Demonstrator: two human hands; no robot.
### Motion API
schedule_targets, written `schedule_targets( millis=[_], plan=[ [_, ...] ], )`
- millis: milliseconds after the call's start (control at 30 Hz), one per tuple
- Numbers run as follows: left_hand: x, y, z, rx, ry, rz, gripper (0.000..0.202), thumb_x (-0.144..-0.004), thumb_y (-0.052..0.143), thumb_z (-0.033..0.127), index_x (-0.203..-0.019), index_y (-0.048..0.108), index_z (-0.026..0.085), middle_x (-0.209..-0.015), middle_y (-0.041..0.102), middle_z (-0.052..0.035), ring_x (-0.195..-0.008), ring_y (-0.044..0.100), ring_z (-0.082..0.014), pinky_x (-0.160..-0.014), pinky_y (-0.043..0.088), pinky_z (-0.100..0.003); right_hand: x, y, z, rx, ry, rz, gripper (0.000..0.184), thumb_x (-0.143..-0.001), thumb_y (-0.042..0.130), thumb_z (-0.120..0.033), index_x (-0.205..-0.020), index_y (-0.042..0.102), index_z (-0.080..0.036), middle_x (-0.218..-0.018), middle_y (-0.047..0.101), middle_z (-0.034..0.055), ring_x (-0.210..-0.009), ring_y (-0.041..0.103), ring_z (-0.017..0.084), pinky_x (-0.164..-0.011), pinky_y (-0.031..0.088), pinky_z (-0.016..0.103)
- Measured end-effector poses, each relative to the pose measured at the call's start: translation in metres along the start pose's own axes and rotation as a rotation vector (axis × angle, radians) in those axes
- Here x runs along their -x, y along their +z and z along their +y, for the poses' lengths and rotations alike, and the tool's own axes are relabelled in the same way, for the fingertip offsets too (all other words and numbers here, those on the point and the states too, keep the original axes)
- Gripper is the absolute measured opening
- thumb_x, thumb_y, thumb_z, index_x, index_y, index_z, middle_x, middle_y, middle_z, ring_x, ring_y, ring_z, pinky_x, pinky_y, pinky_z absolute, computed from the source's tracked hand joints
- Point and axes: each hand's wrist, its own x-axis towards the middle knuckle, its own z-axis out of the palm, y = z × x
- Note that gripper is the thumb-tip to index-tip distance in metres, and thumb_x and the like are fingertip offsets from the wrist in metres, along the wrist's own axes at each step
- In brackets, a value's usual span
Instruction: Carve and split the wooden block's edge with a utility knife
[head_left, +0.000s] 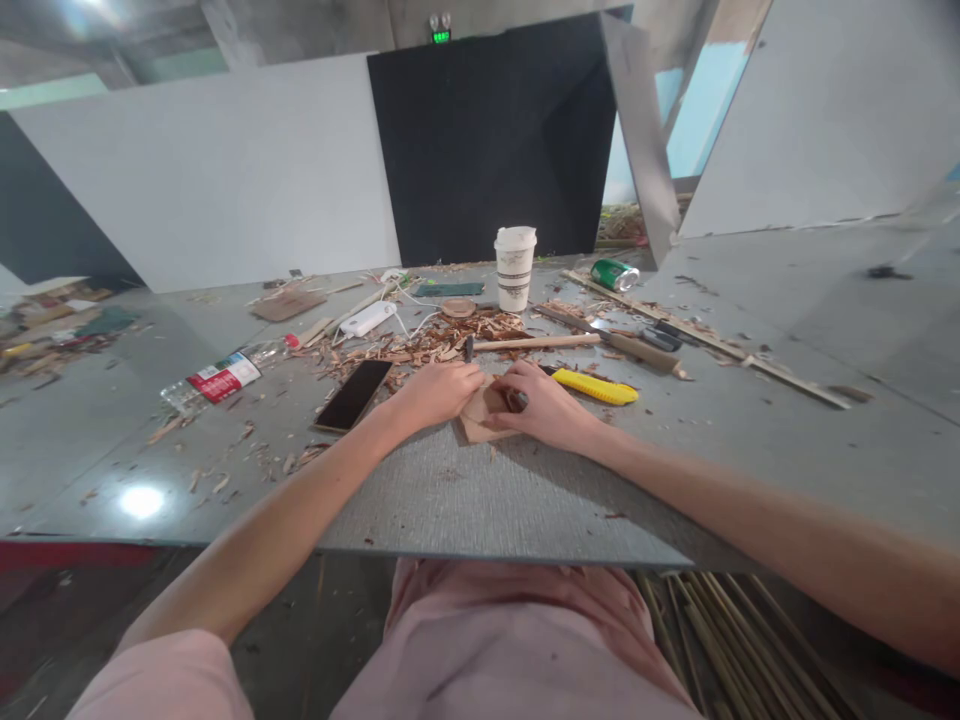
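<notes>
A flat tan piece, either thin wood or stiff paper, lies near the front of the grey table, partly covered by my hands. My left hand has its fingers closed along the upper left edge of the piece. Curled over its right side is my right hand, thumb and fingers bent together against it; whether a smaller thing sits between them is hidden. Just beyond my right hand lies a yellow utility knife. A dark phone rests left of my left hand. Behind the hands is a thin-handled hammer.
Wood shavings spread behind the hands, with a lidded paper cup standing among them. A plastic bottle and a white power strip lie left. To the right are a chisel-like tool, a long strip and a green can.
</notes>
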Motion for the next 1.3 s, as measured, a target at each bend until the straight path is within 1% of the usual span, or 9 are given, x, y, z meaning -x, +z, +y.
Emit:
schedule_targets(
  millis=[200, 400, 533, 633, 767, 967, 1067, 1167, 1300],
  plan=[
    [-0.002, -0.002, 0.002, 0.034, -0.076, 0.007, 0.019, -0.104, 0.047, 0.020, -0.096, 0.064, 0.016, -0.098, 0.071, -0.0089, -0.088, 0.068, -0.0224, -0.070, 0.046, -0.032, -0.001, -0.001, -0.001, -0.013, 0.007, -0.004, 0.027, -0.082, 0.083, -0.040, -0.086, 0.066, -0.020, -0.098, 0.058, 0.0066, -0.086, 0.056, 0.022, -0.078, 0.046, 0.036],
    [-0.003, -0.008, 0.005, 0.061, -0.104, 0.000, 0.022, -0.104, 0.047, 0.020, -0.092, 0.065, 0.017, -0.097, 0.071, -0.0091, -0.088, 0.067, -0.0220, -0.071, 0.046, -0.032, -0.004, -0.001, 0.002, -0.071, -0.013, -0.016, 0.029, -0.081, 0.083, -0.040, -0.084, 0.062, -0.020, -0.096, 0.058, 0.0050, -0.090, 0.057, 0.023, -0.079, 0.046, 0.036],
    [-0.006, -0.009, 0.010, 0.073, -0.110, -0.008, 0.023, -0.105, 0.045, 0.018, -0.094, 0.066, 0.016, -0.099, 0.071, -0.0095, -0.090, 0.068, -0.0222, -0.072, 0.047, -0.031, -0.004, 0.001, 0.004, -0.091, -0.004, -0.024, 0.026, -0.082, 0.082, -0.039, -0.088, 0.066, -0.020, -0.098, 0.058, 0.0055, -0.090, 0.057, 0.023, -0.079, 0.046, 0.036],
    [-0.008, -0.009, 0.010, 0.126, -0.133, -0.012, 0.023, -0.105, 0.046, 0.019, -0.095, 0.066, 0.016, -0.099, 0.071, -0.0093, -0.090, 0.068, -0.0226, -0.072, 0.047, -0.032, -0.003, 0.002, 0.004, -0.111, 0.009, -0.020, 0.025, -0.081, 0.082, -0.039, -0.089, 0.068, -0.020, -0.098, 0.058, 0.0055, -0.089, 0.057, 0.022, -0.078, 0.046, 0.035],
    [-0.007, -0.007, 0.005, 0.224, -0.121, 0.010, 0.021, -0.105, 0.049, 0.020, -0.094, 0.067, 0.017, -0.097, 0.072, -0.0077, -0.091, 0.068, -0.0217, -0.076, 0.048, -0.032, -0.001, 0.000, 0.001, -0.114, 0.039, -0.008, 0.025, -0.080, 0.084, -0.039, -0.090, 0.069, -0.021, -0.099, 0.059, 0.0054, -0.085, 0.057, 0.021, -0.076, 0.046, 0.035],
    [-0.004, -0.003, 0.002, 0.283, -0.123, 0.068, 0.020, -0.103, 0.054, 0.022, -0.091, 0.070, 0.018, -0.091, 0.073, -0.0067, -0.087, 0.068, -0.0211, -0.073, 0.046, -0.031, -0.002, -0.001, 0.000, -0.112, 0.040, 0.016, 0.030, -0.079, 0.085, -0.040, -0.096, 0.069, -0.021, -0.092, 0.060, 0.0038, -0.085, 0.056, 0.022, -0.075, 0.044, 0.034],
    [-0.004, -0.001, 0.002, 0.292, -0.143, 0.071, 0.020, -0.103, 0.056, 0.025, -0.092, 0.072, 0.020, -0.090, 0.073, -0.0056, -0.085, 0.068, -0.0209, -0.071, 0.046, -0.031, -0.002, -0.001, 0.002, -0.105, 0.033, -0.005, 0.029, -0.081, 0.083, -0.040, -0.100, 0.071, -0.022, -0.094, 0.058, 0.0037, -0.085, 0.055, 0.021, -0.074, 0.043, 0.033],
    [-0.006, 0.002, 0.002, 0.310, -0.141, 0.067, 0.020, -0.103, 0.058, 0.027, -0.093, 0.074, 0.021, -0.088, 0.074, -0.0048, -0.083, 0.068, -0.0208, -0.071, 0.046, -0.031, -0.002, 0.000, 0.003, -0.097, 0.028, -0.019, 0.025, -0.083, 0.082, -0.040, -0.096, 0.072, -0.022, -0.094, 0.057, 0.0038, -0.086, 0.056, 0.021, -0.074, 0.043, 0.033],
    [-0.006, 0.000, 0.000, 0.379, -0.128, 0.064, 0.019, -0.100, 0.058, 0.023, -0.090, 0.074, 0.020, -0.091, 0.076, -0.0048, -0.086, 0.069, -0.0206, -0.075, 0.047, -0.031, -0.001, -0.002, 0.004, -0.077, 0.009, -0.026, 0.023, -0.085, 0.080, -0.040, -0.099, 0.074, -0.023, -0.098, 0.059, 0.0052, -0.091, 0.058, 0.023, -0.079, 0.045, 0.035]
  ],
)
